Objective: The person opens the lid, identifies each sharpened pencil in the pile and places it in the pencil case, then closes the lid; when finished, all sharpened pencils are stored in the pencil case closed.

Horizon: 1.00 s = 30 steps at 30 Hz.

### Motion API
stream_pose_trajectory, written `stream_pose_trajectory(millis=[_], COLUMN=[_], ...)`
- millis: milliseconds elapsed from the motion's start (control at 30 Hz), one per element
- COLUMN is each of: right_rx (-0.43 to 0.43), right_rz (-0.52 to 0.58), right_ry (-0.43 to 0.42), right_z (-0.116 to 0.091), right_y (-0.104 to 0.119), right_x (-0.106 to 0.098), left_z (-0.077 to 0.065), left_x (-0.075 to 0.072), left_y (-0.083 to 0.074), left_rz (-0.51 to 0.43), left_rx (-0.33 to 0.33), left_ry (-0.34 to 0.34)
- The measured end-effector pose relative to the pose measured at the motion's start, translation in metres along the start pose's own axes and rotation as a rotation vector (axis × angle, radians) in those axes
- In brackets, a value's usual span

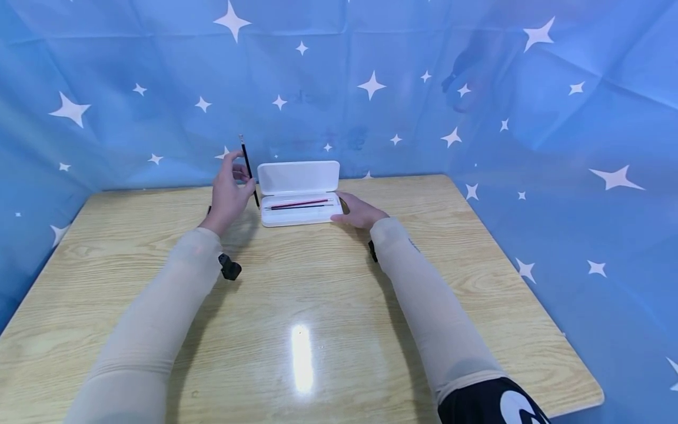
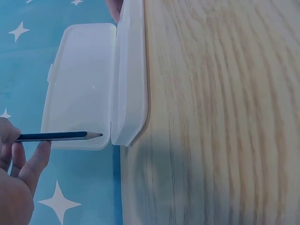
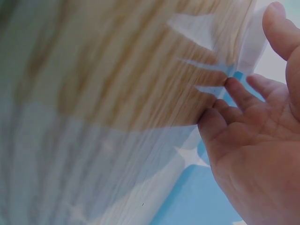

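Note:
My left hand [image 1: 229, 191] pinches a black pencil [image 1: 246, 159] between thumb and fingers, just beyond the left end of a white pencil case [image 1: 299, 223]. The pencil is steeply tilted, its sharpened tip pointing down; in the left wrist view that tip overlaps the raised lid [image 2: 84, 84]. The case lies open on the table with a red pencil [image 1: 307, 204] and a thin dark one inside. At its right end, my right hand [image 1: 362, 212] holds the case, thumb at the front corner and fingers toward the back. Fingertips [image 3: 234, 86] reach down to the tabletop in the right wrist view.
The light wooden table [image 1: 254, 330] ends right behind the case. Beyond it hangs a blue cloth [image 1: 328, 88] with white stars, which also runs along the table's right side. A black wrist camera [image 1: 230, 267] sits on the left forearm.

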State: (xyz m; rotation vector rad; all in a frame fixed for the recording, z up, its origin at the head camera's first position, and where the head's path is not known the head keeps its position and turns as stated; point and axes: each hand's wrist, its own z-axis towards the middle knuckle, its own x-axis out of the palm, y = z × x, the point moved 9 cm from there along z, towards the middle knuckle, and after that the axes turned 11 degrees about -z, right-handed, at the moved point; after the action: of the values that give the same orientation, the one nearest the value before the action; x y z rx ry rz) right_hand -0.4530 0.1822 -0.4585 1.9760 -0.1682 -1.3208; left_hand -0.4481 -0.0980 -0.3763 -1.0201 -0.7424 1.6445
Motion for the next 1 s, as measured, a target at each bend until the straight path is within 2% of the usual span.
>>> stream_pose_trajectory(millis=[133, 367, 600, 733, 1000], right_rx=[0.006, 0.057, 0.031, 0.033, 0.065], right_rz=[0.049, -0.053, 0.000, -0.040, -0.092], right_ry=[0.016, 0.001, 0.014, -0.025, -0.035], right_z=[-0.004, 0.005, -0.002, 0.007, 0.008], right_y=[0.009, -0.013, 0.006, -0.010, -0.014], right_x=[-0.002, 0.001, -0.001, 0.001, 0.001], left_z=[0.003, 0.007, 0.011, 0.012, 0.013], left_x=[0.004, 0.010, 0.015, 0.017, 0.020], left_y=[0.002, 0.004, 0.009, 0.015, 0.022], left_rz=[-0.007, -0.011, -0.008, -0.022, -0.022], left_rx=[0.013, 0.026, 0.019, 0.006, -0.005], left_ry=[-0.006, -0.009, -0.020, -0.017, -0.017])
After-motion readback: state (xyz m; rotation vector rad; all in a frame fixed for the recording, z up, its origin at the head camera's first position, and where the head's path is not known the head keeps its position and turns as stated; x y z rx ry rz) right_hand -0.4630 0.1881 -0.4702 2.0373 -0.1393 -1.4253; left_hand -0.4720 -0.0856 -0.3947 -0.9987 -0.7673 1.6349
